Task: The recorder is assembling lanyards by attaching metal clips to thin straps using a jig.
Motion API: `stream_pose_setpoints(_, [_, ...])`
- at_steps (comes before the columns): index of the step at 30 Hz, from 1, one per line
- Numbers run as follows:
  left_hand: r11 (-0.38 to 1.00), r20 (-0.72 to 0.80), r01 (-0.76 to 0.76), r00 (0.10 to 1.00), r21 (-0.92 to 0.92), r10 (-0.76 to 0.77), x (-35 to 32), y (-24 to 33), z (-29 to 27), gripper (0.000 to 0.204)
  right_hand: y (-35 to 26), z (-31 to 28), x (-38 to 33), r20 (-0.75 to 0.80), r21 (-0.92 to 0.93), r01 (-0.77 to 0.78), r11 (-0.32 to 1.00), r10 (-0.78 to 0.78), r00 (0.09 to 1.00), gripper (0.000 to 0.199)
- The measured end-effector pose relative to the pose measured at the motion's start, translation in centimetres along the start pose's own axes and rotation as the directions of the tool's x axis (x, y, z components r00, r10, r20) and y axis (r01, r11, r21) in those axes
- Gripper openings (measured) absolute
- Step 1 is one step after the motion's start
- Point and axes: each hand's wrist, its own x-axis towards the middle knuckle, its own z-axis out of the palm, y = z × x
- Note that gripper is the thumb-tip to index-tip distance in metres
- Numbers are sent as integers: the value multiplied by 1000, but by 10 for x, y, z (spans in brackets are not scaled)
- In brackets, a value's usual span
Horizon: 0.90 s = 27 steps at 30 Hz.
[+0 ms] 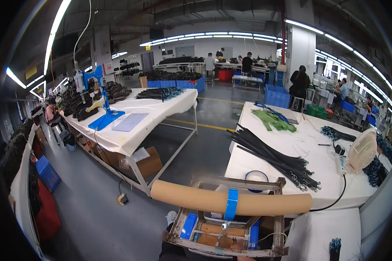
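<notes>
A long brown cardboard tube (270, 203) with a band of blue tape (231, 204) round it lies across a worn metal frame (278, 237). At the lower edge a small skin-toned patch, seemingly part of my right hand (245, 258), shows by the frame's near bar; its fingers are not clear. My left hand is out of sight. Inside the frame are blue plastic pieces (188, 226) and brown boards (222, 229). Beyond the tube, black straps with metal clips (274, 156) lie on the white-covered right table (252, 119), near a ring-shaped roll (257, 176).
Green cloth (272, 120), a beige fan (363, 150) and a power strip (340, 164) are on the right table. A blue press (102, 100) stands on the left table (139, 130), with cardboard boxes (148, 162) beneath. A cable plug (123, 199) lies on the floor. Other people work farther back.
</notes>
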Motion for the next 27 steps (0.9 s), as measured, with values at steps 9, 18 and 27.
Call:
stream_pose_setpoints(9, [996,-64,67,996,-51,-70,20,15,-7,10,-3,-5,-16,-98,136,-79,988,93,991,32])
stream_pose_setpoints(18, [992,-52,6,999,-129,-13,20,9,7,10,-342,-168,-199,-58,290,366,884,-366,929,35])
stream_pose_setpoints(27, [989,49,-36,998,-140,43,7,26,31,17,-371,-187,-236,-291,41,504,863,-472,832,24])
